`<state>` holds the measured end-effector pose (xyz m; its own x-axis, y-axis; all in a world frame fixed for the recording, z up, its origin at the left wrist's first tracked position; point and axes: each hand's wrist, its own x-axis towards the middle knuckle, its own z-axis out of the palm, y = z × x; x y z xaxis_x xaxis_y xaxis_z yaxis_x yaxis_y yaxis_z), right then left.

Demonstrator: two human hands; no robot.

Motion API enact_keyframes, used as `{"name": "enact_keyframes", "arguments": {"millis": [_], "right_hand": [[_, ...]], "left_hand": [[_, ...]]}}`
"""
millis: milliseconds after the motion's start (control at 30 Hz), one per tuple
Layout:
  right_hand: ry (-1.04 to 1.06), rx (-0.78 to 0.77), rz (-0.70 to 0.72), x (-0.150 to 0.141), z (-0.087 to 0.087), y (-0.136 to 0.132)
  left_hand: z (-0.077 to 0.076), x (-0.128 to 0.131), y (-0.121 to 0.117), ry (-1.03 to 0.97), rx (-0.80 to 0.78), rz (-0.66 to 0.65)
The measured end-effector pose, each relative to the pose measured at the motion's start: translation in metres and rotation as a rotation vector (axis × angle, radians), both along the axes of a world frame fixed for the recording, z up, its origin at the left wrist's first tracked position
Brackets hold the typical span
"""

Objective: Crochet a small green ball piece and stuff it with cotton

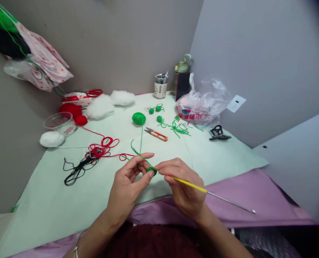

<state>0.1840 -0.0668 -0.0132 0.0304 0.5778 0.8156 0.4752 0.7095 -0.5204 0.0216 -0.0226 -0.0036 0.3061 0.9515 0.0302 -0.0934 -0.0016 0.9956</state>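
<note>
Pinched between the thumb and fingers of my left hand [129,184] is a small green crochet piece [151,171]. A green yarn tail sticks up from it, and a strand runs back to the green yarn ball [139,118]. My right hand [184,188] grips a crochet hook [190,184] with a yellow handle, its tip end at the green piece. The hook's other metal end points out to the lower right. Just where the tip meets the stitches is too small to make out.
Orange thread snips [156,134] lie beyond my hands, near small green balls [159,118] and yarn scraps [179,127]. Tangled red yarn [102,147] and black cord [80,170] lie left. A plastic bag [202,104], hair claw [219,133] and tin [160,87] stand farther back.
</note>
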Motion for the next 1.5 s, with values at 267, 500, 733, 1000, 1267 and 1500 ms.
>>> {"name": "enact_keyframes", "arguments": {"millis": [267, 500, 733, 1000, 1267, 1500], "right_hand": [[0.197, -0.118, 0.104, 0.001, -0.004, -0.002], [0.666, -0.366, 0.210, -0.001, -0.016, 0.006], [0.649, -0.340, 0.253, 0.000, -0.014, 0.006], [0.152, -0.138, 0.097, 0.006, 0.001, -0.001], [-0.379, 0.125, -0.201, 0.000, 0.001, -0.004], [-0.393, 0.162, -0.326, -0.005, -0.017, -0.003]], "left_hand": [[-0.004, -0.002, 0.004, -0.013, -0.032, -0.052], [-0.004, -0.005, 0.003, -0.164, -0.193, -0.185], [-0.002, -0.006, 0.002, -0.108, -0.112, -0.157], [0.000, -0.007, 0.002, 0.023, 0.063, -0.080], [0.001, 0.000, 0.002, 0.007, -0.015, -0.010], [0.000, 0.005, 0.000, -0.263, -0.345, -0.128]]}}
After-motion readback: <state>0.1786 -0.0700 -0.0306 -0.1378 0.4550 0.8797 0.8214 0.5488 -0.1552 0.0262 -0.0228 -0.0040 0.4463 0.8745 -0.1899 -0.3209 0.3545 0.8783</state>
